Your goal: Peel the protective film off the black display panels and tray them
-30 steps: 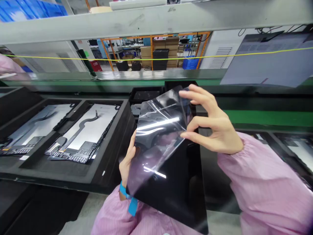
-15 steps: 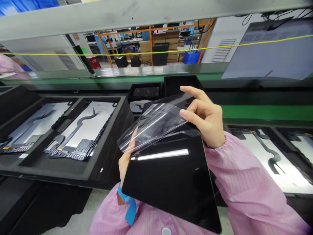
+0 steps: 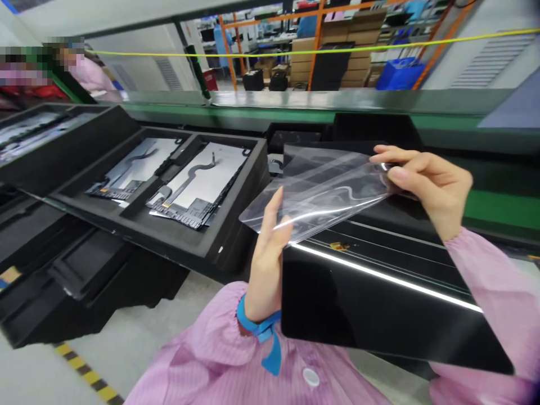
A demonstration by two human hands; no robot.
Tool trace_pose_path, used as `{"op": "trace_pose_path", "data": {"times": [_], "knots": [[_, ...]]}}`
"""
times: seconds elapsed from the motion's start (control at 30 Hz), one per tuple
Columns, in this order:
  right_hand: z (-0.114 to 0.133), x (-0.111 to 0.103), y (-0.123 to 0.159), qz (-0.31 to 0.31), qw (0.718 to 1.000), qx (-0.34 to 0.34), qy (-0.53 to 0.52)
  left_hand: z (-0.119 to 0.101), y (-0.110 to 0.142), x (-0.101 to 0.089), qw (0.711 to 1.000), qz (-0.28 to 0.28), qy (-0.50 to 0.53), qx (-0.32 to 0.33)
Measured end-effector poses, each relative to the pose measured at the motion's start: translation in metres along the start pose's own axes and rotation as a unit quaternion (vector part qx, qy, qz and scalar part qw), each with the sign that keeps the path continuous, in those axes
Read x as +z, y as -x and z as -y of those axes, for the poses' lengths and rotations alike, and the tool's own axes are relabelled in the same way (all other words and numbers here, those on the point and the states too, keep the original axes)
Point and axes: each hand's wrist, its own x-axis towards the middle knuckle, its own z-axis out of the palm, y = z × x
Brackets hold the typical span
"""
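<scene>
A glossy black screen panel (image 3: 379, 304) is held tilted in front of me, reflecting a bright strip of light. My left hand (image 3: 268, 259) grips it by its left edge, a blue band round the wrist; part of that grip is hidden behind the panel. A clear plastic film (image 3: 324, 185) is lifted and folded over the upper part of the panel, and its left end passes by my left fingertips. My right hand (image 3: 434, 183) pinches the film's right end between thumb and fingers, above the panel's upper right part.
Left of me, a black foam tray (image 3: 202, 253) holds display parts with grey ribbon cables (image 3: 194, 174). Another foam tray (image 3: 105, 124) stands farther left. Behind the panel is a black box (image 3: 371, 126). A yellow cord (image 3: 270, 54) runs across; a person (image 3: 90, 73) is at the far left.
My view has turned left, and the panel and both hands appear farther right. My right hand has drawn the film's end rightward, farther from my left hand. The panel has rotated in my grip.
</scene>
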Motion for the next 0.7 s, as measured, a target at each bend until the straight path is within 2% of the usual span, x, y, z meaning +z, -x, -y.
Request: {"op": "trace_pose_path", "data": {"times": [0.1,0.23,0.57,0.7], "knots": [[0.0004,-0.0017,-0.0008,-0.001,1.000,-0.009,0.013,-0.0026,0.0032,0.0020,0.998,0.048,0.041,0.005],[0.0003,-0.0017,-0.0006,0.001,1.000,-0.015,0.014,-0.0020,0.0033,0.0025,0.990,0.094,0.101,-0.023],[-0.0038,-0.0043,0.0010,-0.005,0.999,-0.029,0.015,0.0005,0.0030,0.0051,0.988,0.082,0.126,-0.030],[-0.0025,-0.0042,0.0001,-0.005,1.000,-0.019,0.023,-0.0017,0.0031,0.0055,0.984,0.095,0.145,-0.040]]}}
